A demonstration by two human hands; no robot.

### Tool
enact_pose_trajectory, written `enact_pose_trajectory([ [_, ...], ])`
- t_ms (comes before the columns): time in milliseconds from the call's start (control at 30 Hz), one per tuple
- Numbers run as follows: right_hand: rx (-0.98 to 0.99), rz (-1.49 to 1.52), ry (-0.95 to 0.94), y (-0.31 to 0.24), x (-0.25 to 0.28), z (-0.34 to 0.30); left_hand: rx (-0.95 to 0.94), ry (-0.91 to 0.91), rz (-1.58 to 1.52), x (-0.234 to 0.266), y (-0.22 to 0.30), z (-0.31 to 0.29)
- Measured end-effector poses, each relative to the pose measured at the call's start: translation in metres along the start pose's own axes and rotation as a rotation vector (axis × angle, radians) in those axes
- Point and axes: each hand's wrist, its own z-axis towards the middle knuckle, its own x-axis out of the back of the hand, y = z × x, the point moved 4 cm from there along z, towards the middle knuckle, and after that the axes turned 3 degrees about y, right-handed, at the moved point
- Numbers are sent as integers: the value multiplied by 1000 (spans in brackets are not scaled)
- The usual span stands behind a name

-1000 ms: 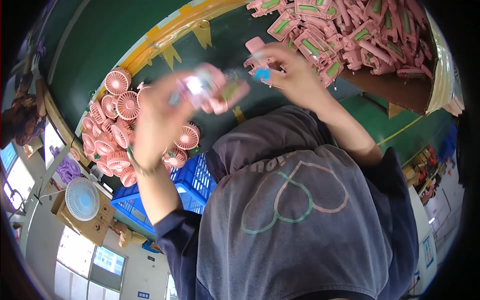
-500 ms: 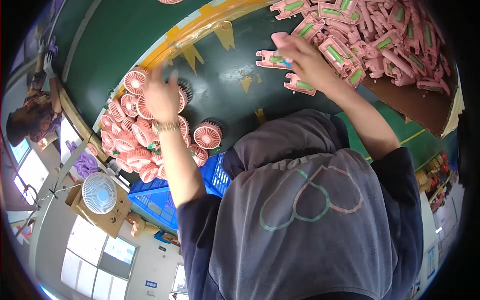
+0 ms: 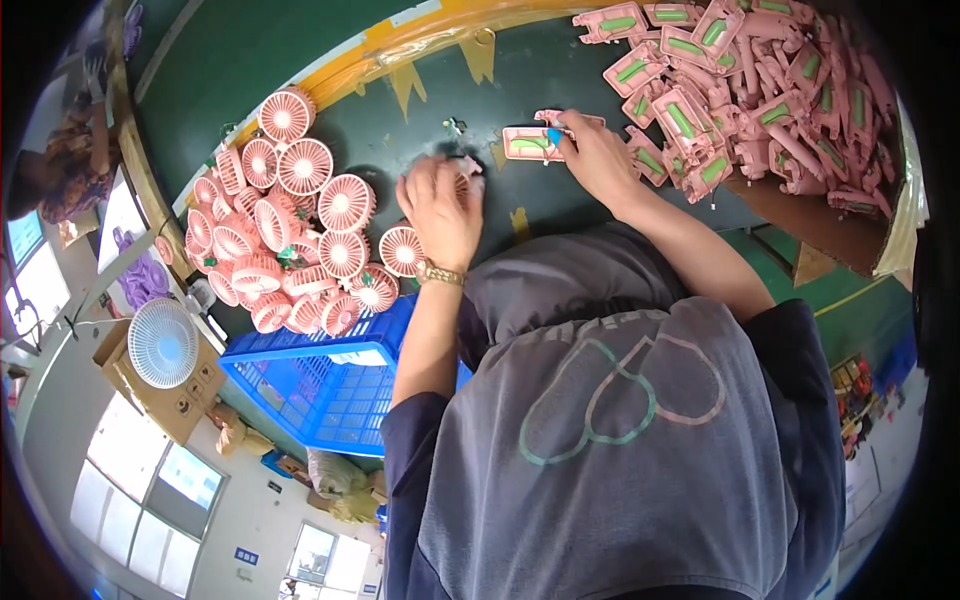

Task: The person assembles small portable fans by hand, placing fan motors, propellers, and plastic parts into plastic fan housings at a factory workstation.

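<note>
My left hand (image 3: 438, 212), wearing a gold-coloured watch or bracelet, is closed round a pink fan head (image 3: 464, 184) over the middle of the dark green table. Only part of that fan head shows past the fingers. A little to the right, my right hand (image 3: 600, 165) grips a pink handle shell (image 3: 583, 118), mostly covered by the fingers. Just under its thumb lies another pink handle shell (image 3: 515, 146) with a green cylinder in it. Something small and blue (image 3: 555, 136) is at the right fingertips. A small green-and-silver part (image 3: 454, 126) lies beyond my left hand.
Pink fan heads (image 3: 303, 166) are heaped at the left. Many pink handle shells (image 3: 684, 112) with green cylinders pile up at the right, beside a cardboard sheet (image 3: 815, 215). Below the table's near edge is a blue crate (image 3: 300, 430). Another person (image 3: 75, 180) is at the far left.
My left hand has moved right from the fan-head heap to the table's middle with a fan head. My right hand has come down beside a handle shell. The view has shifted slightly.
</note>
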Motion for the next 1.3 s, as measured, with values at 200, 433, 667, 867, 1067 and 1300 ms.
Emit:
enact_pose_trajectory([
  [200,182,-101,-45,2,7,-15,359,-193,34,-21,-2,56],
  [433,817,-216,-128,-15,3,-21,282,-72,-572,-25,-33,40],
  [667,622,-104,-171,-4,-14,-10,498,29,-1178,50,-7,-1],
  [867,645,207,64,-56,51,-47,387,97,-1243,125,29,-21],
  [1067,340,783,-274,-130,103,-109,127,-162,-1382,178,61,-32],
  [1300,460,769,-204,-185,116,-142,122,-262,-1679,191,55,-52],
])
